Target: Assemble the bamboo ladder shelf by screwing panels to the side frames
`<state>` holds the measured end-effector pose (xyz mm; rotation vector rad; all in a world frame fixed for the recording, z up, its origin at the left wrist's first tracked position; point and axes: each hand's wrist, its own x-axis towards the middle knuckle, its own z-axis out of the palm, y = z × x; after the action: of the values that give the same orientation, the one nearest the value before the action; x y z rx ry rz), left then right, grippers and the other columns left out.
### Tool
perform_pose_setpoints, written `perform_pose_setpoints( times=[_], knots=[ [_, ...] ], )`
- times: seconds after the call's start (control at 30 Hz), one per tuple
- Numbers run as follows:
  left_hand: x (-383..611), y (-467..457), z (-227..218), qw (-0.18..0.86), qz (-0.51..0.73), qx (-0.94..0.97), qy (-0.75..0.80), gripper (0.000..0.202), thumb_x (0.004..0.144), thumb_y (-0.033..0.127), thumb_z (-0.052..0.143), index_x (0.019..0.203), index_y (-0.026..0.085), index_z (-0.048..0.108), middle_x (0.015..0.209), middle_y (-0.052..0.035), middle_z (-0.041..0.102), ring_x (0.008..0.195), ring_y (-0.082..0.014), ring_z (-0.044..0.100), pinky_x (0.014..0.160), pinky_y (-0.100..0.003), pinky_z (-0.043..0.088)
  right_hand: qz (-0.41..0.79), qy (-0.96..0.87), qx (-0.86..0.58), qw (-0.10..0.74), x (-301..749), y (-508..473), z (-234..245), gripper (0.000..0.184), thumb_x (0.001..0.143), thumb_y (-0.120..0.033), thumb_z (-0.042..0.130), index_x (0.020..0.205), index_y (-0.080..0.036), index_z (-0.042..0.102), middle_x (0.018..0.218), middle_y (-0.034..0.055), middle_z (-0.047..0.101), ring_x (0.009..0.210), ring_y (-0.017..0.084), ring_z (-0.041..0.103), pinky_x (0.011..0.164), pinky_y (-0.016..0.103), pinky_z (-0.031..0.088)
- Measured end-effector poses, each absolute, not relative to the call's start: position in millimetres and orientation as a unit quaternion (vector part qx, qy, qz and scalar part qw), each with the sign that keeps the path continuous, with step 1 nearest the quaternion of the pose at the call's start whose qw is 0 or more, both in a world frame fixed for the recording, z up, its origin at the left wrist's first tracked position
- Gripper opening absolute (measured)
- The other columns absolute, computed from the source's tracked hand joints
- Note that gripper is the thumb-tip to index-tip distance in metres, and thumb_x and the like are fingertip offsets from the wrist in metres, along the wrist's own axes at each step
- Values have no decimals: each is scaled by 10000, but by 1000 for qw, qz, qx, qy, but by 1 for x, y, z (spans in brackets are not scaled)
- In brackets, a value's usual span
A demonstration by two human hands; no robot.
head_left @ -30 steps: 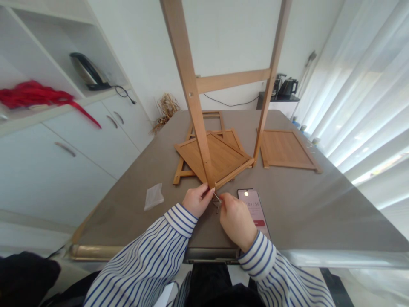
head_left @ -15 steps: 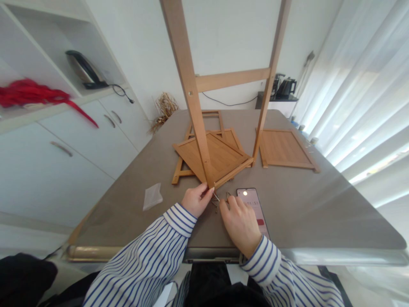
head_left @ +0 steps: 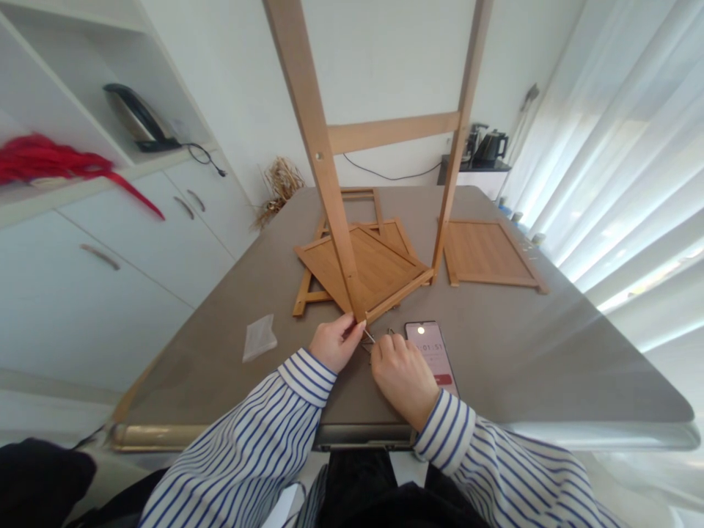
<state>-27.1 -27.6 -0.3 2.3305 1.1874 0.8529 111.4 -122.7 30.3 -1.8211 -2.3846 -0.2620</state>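
My left hand (head_left: 333, 345) is closed on the lower near corner of an upright wooden frame (head_left: 330, 192), thumb and fingers pinching the foot of its left post. In my right hand (head_left: 404, 372) is a thin metal rod (head_left: 369, 336), perhaps a hex key; its far tip meets the post's foot by my left thumb, and its near end is hidden in my curled fingers. The frame's posts are joined by a crossbar (head_left: 393, 134) and, at the bottom, a square wooden panel (head_left: 379, 268). Small metal fasteners lie on the table by my right fingers, partly hidden.
A phone (head_left: 432, 356) showing a timer lies close to my right hand. Left of my hands is a small clear plastic bag (head_left: 259, 337). Another wooden panel (head_left: 491, 251) rests on the grey table (head_left: 550, 352) at right; more frame pieces (head_left: 308, 290) lie beneath the upright frame.
My right hand has shifted slightly left, closer to my left hand, still holding the thin rod at the post's foot. The whole view has moved a little.
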Motion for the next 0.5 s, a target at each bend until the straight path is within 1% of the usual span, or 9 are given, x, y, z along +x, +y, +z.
perform_pose_setpoints(
  times=[0.13,0.33,0.43,0.5],
  knots=[
    [-28,-27,-2,193,306,832,420,287,862,371,446,956,175,632,824,-33,695,697,-138,637,655,-217,472,10,-773,-631,59,111,-117,36,194,855,-74,365,900,-129,546,847,111,585,781,205,564,628,299,430],
    [-29,-26,-3,198,309,834,412,279,862,367,447,965,180,628,794,-20,693,667,-125,632,633,-204,470,144,-725,-665,106,116,-109,40,211,889,-169,348,852,-131,553,809,104,640,765,191,617,673,281,415],
    [-30,-26,-3,200,315,833,409,275,861,366,450,967,184,626,800,-20,694,675,-128,636,633,-203,474,159,-715,-671,110,117,-108,38,227,897,-191,341,824,-142,551,792,100,648,768,190,621,682,278,411],
    [-30,-25,-3,199,318,833,406,273,861,366,450,969,186,626,813,-22,696,683,-130,638,637,-204,476,127,-727,-667,105,115,-109,37,224,901,-192,335,837,-150,545,814,96,640,767,190,614,673,281,414]
  ],
)
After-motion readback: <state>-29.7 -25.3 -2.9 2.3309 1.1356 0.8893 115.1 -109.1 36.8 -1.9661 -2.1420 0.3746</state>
